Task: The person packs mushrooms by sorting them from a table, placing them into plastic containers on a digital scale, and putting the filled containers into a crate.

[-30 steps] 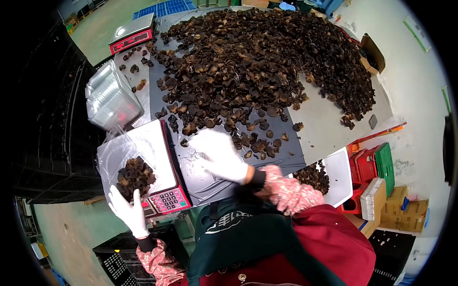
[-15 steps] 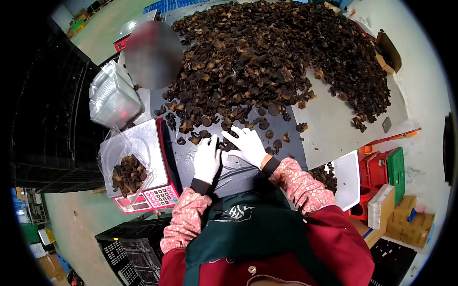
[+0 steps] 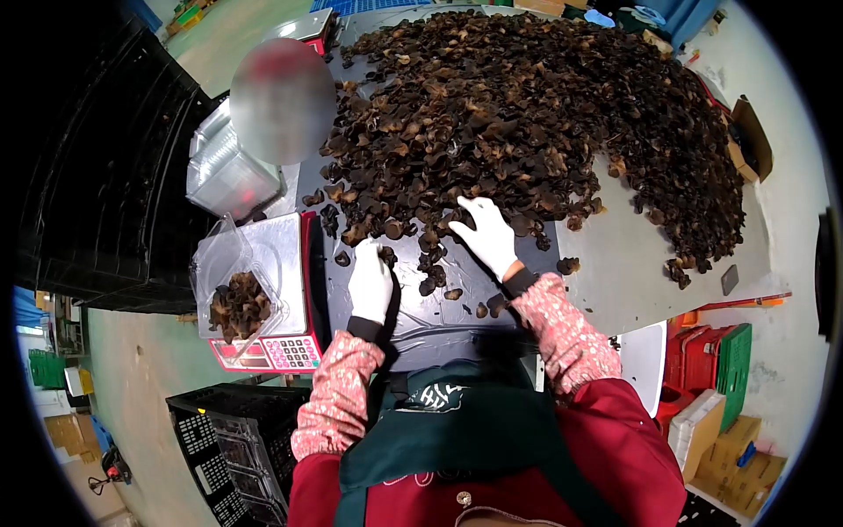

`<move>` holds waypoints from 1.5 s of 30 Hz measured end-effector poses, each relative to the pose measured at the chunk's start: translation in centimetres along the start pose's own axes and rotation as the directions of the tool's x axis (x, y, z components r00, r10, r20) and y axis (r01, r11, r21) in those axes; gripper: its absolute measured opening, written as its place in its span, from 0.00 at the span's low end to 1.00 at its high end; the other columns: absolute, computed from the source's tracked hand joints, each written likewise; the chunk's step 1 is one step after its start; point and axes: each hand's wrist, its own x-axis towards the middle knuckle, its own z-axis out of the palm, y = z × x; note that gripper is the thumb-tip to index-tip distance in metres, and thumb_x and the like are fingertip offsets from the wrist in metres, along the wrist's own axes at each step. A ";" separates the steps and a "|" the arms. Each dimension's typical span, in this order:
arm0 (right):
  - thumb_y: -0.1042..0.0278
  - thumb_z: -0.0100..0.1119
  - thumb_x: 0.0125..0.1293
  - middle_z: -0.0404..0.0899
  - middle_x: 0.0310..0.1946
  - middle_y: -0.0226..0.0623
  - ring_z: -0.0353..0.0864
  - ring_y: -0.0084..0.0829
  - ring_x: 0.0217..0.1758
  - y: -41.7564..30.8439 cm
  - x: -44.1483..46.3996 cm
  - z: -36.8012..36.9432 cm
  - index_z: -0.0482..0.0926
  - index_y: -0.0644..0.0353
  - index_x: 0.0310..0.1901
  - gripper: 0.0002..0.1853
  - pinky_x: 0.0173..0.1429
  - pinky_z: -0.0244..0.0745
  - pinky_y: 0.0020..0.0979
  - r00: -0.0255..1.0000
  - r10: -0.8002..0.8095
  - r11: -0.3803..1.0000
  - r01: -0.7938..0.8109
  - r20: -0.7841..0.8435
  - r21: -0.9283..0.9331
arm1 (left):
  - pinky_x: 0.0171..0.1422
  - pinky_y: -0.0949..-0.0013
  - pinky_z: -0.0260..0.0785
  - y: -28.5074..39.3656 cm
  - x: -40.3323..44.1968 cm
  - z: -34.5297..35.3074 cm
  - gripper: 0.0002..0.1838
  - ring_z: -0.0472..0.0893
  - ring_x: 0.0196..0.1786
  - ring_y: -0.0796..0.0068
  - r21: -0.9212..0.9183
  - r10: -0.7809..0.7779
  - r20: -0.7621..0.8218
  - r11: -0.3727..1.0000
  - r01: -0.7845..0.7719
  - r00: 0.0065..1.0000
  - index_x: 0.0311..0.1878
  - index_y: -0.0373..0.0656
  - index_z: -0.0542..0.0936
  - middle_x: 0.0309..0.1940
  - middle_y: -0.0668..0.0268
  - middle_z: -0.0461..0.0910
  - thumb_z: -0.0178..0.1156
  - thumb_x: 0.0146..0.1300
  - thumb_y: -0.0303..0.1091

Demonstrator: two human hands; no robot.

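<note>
Dark brown, cupped wood ear mushrooms lie in a big pile (image 3: 474, 105) on a table covered in grey sheeting. My left hand (image 3: 371, 285), in a white glove, has its fingers closed at the pile's near edge, with a wood ear mushroom (image 3: 387, 256) at the fingertips. At the pile's front, my gloved right hand (image 3: 488, 237) reaches in with thumb and fingers apart. Several loose mushrooms (image 3: 430, 270) are scattered between the hands. To the left, a clear plastic box (image 3: 274, 307) holding a heap of mushrooms (image 3: 239, 307) sits on a digital scale (image 3: 293, 344).
Stacked clear plastic boxes (image 3: 233, 180) stand beyond the scale. Black crates (image 3: 114, 193) rise at the left, and another black crate (image 3: 237, 448) is below. A white tub (image 3: 645, 360) and red and green crates (image 3: 733, 369) are at the right. Another scale (image 3: 303, 25) is at the back.
My hands have moved apart: the right went forward and right to the pile, the left slightly left and forward. More loose mushrooms now lie near me on the sheeting. The view has shifted a little.
</note>
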 end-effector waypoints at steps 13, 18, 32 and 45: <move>0.63 0.64 0.58 0.80 0.43 0.36 0.79 0.38 0.51 -1.8 0.2 2.9 0.83 0.52 0.39 0.09 0.53 0.76 0.36 0.966 -0.231 0.971 0.235 -0.113 0.030 | 0.49 0.53 0.73 2.3 -1.3 -1.8 0.13 0.78 0.47 0.44 -0.247 -0.031 0.037 0.968 0.040 0.999 0.52 0.43 0.75 0.45 0.50 0.73 0.58 0.65 0.28; 0.69 0.67 0.62 0.80 0.47 0.37 0.78 0.33 0.53 -3.7 0.6 -2.4 0.82 0.63 0.45 0.11 0.61 0.71 0.30 0.990 0.044 0.932 0.008 -0.137 0.362 | 0.55 0.63 0.73 4.4 -2.3 -10.5 0.18 0.80 0.49 0.58 -0.488 -0.230 0.124 0.833 0.261 0.965 0.57 0.40 0.74 0.47 0.56 0.74 0.60 0.63 0.25; 0.74 0.67 0.60 0.78 0.46 0.35 0.79 0.29 0.51 -18.8 1.0 2.8 0.82 0.63 0.45 0.11 0.59 0.73 0.28 0.952 -0.284 0.829 0.183 0.115 0.529 | 0.61 0.65 0.70 -8.1 -5.2 -28.9 0.22 0.78 0.55 0.61 -0.050 -0.272 -0.388 0.960 0.275 0.881 0.60 0.39 0.76 0.52 0.56 0.78 0.60 0.60 0.21; 0.54 0.67 0.60 0.79 0.53 0.43 0.72 0.44 0.62 -33.9 1.2 12.0 0.79 0.54 0.59 0.26 0.67 0.67 0.40 0.591 -0.773 0.607 0.587 0.229 0.535 | 0.80 0.43 0.41 -10.3 -4.8 -29.1 0.46 0.55 0.77 0.46 0.277 -0.094 -0.103 0.953 0.120 0.990 0.74 0.43 0.63 0.73 0.55 0.62 0.71 0.53 0.44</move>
